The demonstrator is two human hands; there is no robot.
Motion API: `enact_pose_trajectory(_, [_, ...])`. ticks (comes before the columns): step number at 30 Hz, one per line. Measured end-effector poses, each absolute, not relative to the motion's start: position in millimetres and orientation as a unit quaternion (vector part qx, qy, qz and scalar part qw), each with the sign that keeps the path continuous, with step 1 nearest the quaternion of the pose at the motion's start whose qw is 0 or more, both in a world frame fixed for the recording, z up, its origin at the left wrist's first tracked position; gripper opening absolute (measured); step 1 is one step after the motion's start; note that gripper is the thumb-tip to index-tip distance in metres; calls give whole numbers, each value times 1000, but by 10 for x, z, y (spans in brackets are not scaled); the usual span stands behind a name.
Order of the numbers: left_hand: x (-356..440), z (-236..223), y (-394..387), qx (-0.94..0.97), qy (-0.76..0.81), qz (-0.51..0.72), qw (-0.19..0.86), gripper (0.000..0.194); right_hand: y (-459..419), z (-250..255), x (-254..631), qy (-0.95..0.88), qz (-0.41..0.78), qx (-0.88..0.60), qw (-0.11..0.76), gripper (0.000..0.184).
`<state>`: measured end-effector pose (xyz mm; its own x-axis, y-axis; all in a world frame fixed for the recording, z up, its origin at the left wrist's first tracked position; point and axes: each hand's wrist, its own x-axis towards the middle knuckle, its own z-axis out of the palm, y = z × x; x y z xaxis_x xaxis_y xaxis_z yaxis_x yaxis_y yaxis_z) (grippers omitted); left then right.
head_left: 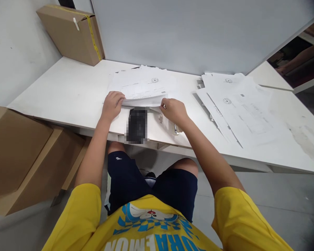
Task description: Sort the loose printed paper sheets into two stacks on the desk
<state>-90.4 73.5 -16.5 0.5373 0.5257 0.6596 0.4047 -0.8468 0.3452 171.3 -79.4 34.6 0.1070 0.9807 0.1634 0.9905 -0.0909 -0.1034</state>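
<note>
A stack of printed paper sheets (138, 82) lies on the white table in front of me, its near edge lifted. My left hand (113, 105) pinches the left end of that edge between thumb and fingers. At the right end, my right hand (174, 111) grips the same edge with its fingers closed. Just below the papers sits a dark, pixelated object (137, 125) at the table's front edge. Partly hidden by my right wrist is a small shiny metal item (176, 129), perhaps a stapler.
A second, untidy pile of printed sheets (240, 104) spreads over the right of the table (75, 90). A taped cardboard box (68, 33) stands at the back left. Large open cardboard (18, 153) sits low on the left, and a grey panel (185, 35) rises behind.
</note>
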Motion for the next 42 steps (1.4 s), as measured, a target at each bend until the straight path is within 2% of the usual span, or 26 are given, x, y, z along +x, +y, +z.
enact_pose_trajectory(5, [-927,-129,694,880,258,390,86,16,-832,386,1740,-646,-2,-752,129,29])
enact_pose_trajectory(10, [-907,-135,679,891,273,357,67,30,-855,430,1738,-635,-25,-759,142,33])
enact_pose_trajectory(15, [-873,-209,725,877,304,371,36,19,-849,362,1766,-612,-50,-766,190,28])
enact_pose_trajectory(20, [-890,-240,760,866,313,389,29,23,-844,242,1841,-612,-76,-744,257,29])
enact_pose_trajectory(24, [-916,-260,765,830,329,447,63,30,-876,179,1927,-613,-86,-705,346,46])
enact_pose_trajectory(28, [-971,-293,794,730,357,575,99,34,-914,190,1996,-597,-112,-670,428,65])
enact_pose_trajectory(33, [-1024,-323,845,638,356,673,118,39,-884,269,1988,-620,-134,-623,457,81])
enact_pose_trajectory(35, [-1030,-323,847,622,356,685,131,40,-841,278,1953,-643,-116,-601,460,76])
enact_pose_trajectory(39, [-1041,-291,821,605,366,693,142,41,-791,282,1862,-650,-70,-576,490,41])
enact_pose_trajectory(42, [-1045,-249,799,591,362,707,141,45,-832,327,1816,-622,-43,-568,537,36])
